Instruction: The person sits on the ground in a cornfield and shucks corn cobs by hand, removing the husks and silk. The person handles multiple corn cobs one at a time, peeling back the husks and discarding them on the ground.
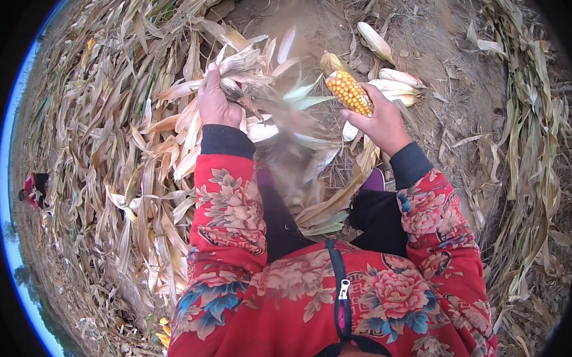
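Note:
My right hand (383, 122) is wrapped round the lower part of a bare ear of corn (348, 92), whose yellow kernels face up. To the left, my left hand (218, 104) is closed on a bunch of dry, greyish corn husk (247, 67). The hands are well apart, with a smeared, brownish blur between them and pale green husk leaves (300, 95) beside it. Just beyond the bare ear lies a brownish husk-covered ear (331, 64). Pale ears in their husks (376, 43) rest on the soil past my right hand.
Dry stalks and leaves (154, 128) cover the ground on the left, and another row of stalks (536, 119) runs along the right. My purple shoe (374, 180) stands near loose husks. Several yellow ears (164, 333) lie at lower left. Another person (35, 190) is far left.

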{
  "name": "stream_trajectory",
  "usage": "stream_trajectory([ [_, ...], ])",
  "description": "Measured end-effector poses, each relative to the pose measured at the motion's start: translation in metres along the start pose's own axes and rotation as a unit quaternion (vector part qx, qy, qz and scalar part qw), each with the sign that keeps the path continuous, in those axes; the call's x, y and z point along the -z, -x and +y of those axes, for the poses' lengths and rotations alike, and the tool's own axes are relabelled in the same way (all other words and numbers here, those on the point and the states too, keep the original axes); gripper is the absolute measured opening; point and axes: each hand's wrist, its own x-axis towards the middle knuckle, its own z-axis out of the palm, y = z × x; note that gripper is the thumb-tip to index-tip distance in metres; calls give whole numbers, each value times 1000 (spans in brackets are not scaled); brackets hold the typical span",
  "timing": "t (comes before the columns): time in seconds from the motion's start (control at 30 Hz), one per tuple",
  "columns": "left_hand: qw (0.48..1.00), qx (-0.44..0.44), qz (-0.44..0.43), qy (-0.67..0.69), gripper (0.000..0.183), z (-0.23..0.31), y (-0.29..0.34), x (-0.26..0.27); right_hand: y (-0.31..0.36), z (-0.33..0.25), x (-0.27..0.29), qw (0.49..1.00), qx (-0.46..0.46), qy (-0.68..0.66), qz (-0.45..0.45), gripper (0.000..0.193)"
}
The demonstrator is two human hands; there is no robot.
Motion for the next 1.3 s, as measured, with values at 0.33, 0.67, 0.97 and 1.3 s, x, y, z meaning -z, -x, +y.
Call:
stream_trajectory([
  [0.33,913,168,-169,-330,72,-58,78,-60,0,-4,-15,996,-30,-59,-59,64],
  [0.67,940,-196,-87,-264,33,7,81,-35,-1,18,-9,994,-10,-85,-62,32],
  [0.97,528,3,-8,-849,54,114,293,250,-4,54,-34,973,-25,-64,-220,32],
  [1.3,269,420,207,-842,39,189,526,349,-4,83,-31,971,-40,30,-235,36],
])
